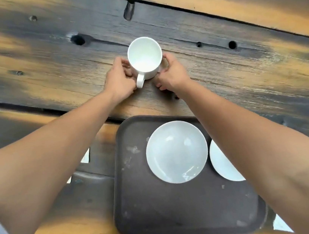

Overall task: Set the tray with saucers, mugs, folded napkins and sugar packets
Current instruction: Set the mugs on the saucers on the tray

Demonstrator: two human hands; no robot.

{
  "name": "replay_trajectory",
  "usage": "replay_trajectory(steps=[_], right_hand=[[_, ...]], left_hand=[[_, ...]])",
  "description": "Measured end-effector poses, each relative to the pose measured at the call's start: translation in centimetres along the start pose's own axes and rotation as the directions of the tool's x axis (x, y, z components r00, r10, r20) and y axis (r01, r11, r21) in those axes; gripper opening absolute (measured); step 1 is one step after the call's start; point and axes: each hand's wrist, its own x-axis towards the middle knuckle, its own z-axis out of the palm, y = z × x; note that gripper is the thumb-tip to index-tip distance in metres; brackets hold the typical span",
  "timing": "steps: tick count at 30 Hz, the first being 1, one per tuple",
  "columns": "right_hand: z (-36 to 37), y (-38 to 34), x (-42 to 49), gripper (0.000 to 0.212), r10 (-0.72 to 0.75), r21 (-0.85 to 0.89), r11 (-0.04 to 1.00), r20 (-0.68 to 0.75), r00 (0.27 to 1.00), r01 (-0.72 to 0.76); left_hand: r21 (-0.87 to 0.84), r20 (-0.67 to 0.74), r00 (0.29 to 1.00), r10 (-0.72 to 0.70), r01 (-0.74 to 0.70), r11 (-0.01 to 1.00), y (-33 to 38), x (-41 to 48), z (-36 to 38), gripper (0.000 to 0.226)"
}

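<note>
A white mug (pixel 144 56) stands on the wooden table beyond the tray, its handle pointing toward me. My left hand (pixel 121 80) curls around its left side by the handle. My right hand (pixel 171 71) curls around its right side. Closer to me lies a dark brown tray (pixel 142 207). One white saucer (pixel 176 152) rests in the tray's far middle. A second saucer (pixel 224 164) sits to its right, half hidden under my right forearm.
The table (pixel 42 59) is rough dark wood with orange patches, knots and gaps between planks. Small white paper pieces (pixel 86 158) show under my left forearm, left of the tray. Something pale (pixel 281 223) peeks out at the tray's near right corner.
</note>
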Motion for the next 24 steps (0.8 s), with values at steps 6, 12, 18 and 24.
replay_trajectory(steps=[6,12,18,24], right_hand=[[1.1,-0.8,1.6,0.077,-0.150,-0.185,0.973,-0.046,0.988,0.139],[0.3,-1.0,2.8,0.089,-0.088,-0.133,0.987,0.022,0.996,0.090],[0.2,-0.6,2.5,0.092,-0.184,-0.202,0.962,0.017,0.983,0.184],[-0.5,0.4,2.7,0.079,-0.224,-0.047,0.973,0.005,0.975,0.224]], left_hand=[[0.017,0.017,0.974,0.227,-0.227,0.974,0.3,1.5,-0.2,0.091],[-0.068,0.025,0.976,0.215,-0.213,0.975,-0.1,2.5,0.4,0.088],[-0.045,-0.063,0.973,0.221,-0.224,0.974,-0.7,2.8,1.2,0.085],[0.050,-0.074,0.958,0.277,-0.274,0.961,-1.1,3.4,1.0,0.088]])
